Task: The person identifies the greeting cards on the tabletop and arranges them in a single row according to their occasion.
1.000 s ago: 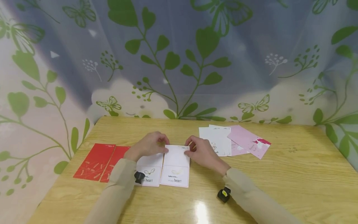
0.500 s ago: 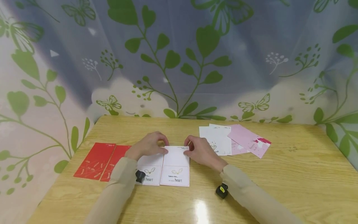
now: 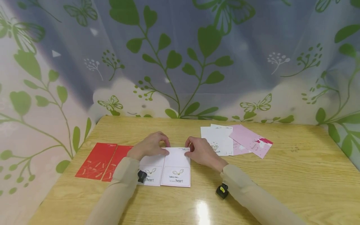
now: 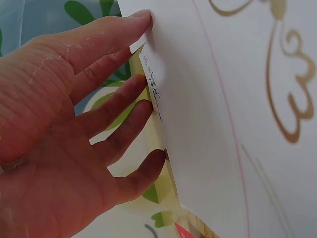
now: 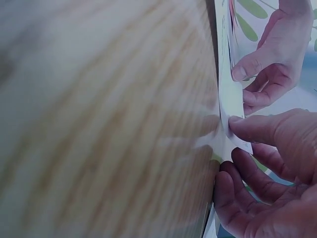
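A white greeting card [image 3: 177, 160] printed with gold wings and the word "heart" lies in front of me in the head view. My left hand [image 3: 150, 144] pinches its top left corner; in the left wrist view the thumb presses on the card's face [image 4: 193, 114] while the other fingers are at and beyond its edge. At the top right corner my right hand [image 3: 203, 152] pinches the same card, whose corner bends up slightly in the right wrist view. A matching white card [image 3: 153, 162] lies close on the left, partly covered by my left hand and wrist.
Two red cards lie side by side at the left, the outer red card [image 3: 95, 161] whole in view, the inner red card [image 3: 121, 152] partly behind my left arm. White cards [image 3: 214, 136] and pink cards [image 3: 248, 138] overlap at the back right. A patterned curtain [image 3: 180, 62] hangs behind the wooden table [image 3: 295, 168].
Both hands stay at the card's top corners with almost no movement. The right wrist has shifted slightly to the left.
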### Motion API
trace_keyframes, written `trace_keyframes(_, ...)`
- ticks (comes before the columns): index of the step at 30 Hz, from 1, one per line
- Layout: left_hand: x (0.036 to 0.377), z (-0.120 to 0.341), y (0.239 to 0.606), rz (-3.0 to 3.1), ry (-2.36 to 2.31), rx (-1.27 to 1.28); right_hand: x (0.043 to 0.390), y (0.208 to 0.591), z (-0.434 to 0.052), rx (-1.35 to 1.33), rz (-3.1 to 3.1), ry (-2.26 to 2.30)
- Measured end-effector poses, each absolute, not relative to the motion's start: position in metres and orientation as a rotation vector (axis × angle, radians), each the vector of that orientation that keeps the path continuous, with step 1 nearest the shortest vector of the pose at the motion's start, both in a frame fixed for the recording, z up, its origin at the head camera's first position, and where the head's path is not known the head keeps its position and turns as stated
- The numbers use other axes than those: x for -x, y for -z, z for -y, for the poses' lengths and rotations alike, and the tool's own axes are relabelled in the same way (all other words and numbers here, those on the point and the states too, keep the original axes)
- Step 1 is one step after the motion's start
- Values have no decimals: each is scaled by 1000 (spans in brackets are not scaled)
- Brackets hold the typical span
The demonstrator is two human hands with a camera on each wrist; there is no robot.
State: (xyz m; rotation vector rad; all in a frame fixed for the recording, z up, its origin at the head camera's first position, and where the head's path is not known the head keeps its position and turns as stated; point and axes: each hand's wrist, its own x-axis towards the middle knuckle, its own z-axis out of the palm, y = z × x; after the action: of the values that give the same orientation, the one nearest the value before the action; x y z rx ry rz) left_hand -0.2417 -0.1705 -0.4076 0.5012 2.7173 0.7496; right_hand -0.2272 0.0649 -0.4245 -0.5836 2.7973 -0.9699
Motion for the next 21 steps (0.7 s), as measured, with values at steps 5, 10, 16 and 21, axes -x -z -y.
trace_keyframes(5,241,170,406,-2711,-745,-476,228,424,-65,587,-2801,955)
trace_keyframes(10,241,169,406,-2710,-746,-493,227,424,-65,581,-2795,941)
trace_keyframes(16,241,170,409,-2711,-738,-492,226,424,-64,579,-2796,930)
trace_keyframes(21,241,169,409,-2713,-728,-463,227,425,-64,579,-2806,912)
